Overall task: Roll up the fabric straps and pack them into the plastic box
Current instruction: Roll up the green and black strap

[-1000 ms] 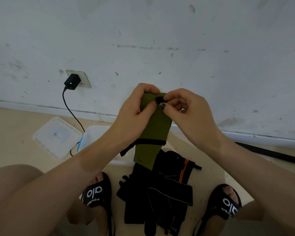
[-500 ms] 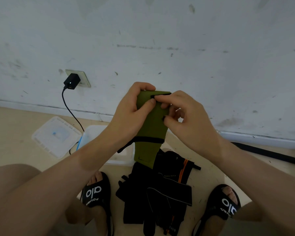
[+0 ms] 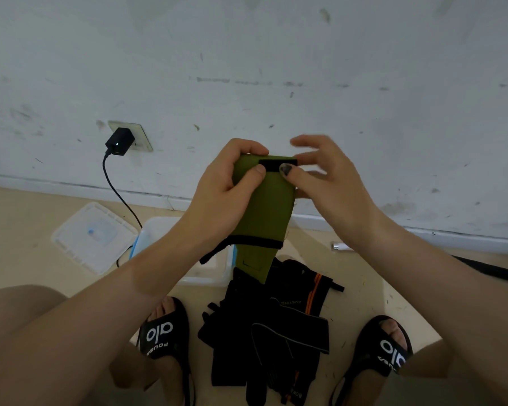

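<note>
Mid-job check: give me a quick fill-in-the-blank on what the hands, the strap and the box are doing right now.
1. The left hand grips a strap whose colour is ____.
2. The right hand has its thumb on a small ____ patch at the strap's top edge.
3. The plastic box sits on the floor with its lid lying to its ____ in the view.
4. The pile of dark straps lies on the floor between the person's two ____.

Missing words: green; black; left; feet

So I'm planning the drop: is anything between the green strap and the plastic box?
Nothing visible. The green strap, held in both hands, hangs over the open plastic box; its lid lies off to the left.
</note>
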`<state>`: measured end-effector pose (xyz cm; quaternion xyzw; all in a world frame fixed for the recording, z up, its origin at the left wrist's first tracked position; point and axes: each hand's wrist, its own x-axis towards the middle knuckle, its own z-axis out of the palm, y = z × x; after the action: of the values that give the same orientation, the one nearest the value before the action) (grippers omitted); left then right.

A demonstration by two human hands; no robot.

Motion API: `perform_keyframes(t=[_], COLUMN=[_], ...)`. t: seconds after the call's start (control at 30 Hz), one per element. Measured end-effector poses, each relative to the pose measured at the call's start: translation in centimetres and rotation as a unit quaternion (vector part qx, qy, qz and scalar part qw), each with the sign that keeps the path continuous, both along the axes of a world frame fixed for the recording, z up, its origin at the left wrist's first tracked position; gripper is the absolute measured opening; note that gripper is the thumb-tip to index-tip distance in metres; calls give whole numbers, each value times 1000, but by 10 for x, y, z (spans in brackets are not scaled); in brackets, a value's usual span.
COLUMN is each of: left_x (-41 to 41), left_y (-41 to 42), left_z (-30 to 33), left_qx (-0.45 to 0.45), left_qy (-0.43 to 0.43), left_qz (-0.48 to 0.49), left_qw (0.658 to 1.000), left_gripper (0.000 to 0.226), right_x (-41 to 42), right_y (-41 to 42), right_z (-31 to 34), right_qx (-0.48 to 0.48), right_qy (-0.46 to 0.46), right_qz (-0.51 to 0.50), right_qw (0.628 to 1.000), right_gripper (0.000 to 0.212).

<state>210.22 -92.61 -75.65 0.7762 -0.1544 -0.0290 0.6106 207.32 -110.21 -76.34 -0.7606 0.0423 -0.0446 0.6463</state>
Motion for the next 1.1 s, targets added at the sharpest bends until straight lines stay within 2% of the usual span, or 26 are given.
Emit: perform_keyframes(t=[0.1, 0.3, 0.5, 0.7, 0.87, 1.0, 1.1], left_x=[1, 4, 6, 4, 2, 3, 2], left_y=[2, 6, 9, 9, 7, 7, 6], left_z=[0, -2, -2, -2, -2, -4, -2], left_qx=[-2, 39, 27, 25, 24, 17, 8], left_qy=[2, 3, -15, -57, -78, -56, -32], left_qz=[4, -20, -38, -47, -48, -48, -52], left_qw=[1000, 999, 999, 997, 995, 997, 998], left_gripper=[19, 17, 15, 18, 26, 17, 19], right_x=[3, 3, 1, 1, 3, 4, 4], right_y=[1, -2, -2, -1, 1, -2, -3], right_z=[1, 0, 2, 9, 7, 8, 6], right_qx=[87, 62, 20, 73, 95, 109, 106], right_qy=[39, 14, 0, 52, 56, 53, 45], right_qz=[49, 61, 76, 95, 76, 79, 70], right_qw=[994, 996, 997, 991, 991, 989, 991], right_gripper=[17, 12, 11, 17, 17, 15, 16])
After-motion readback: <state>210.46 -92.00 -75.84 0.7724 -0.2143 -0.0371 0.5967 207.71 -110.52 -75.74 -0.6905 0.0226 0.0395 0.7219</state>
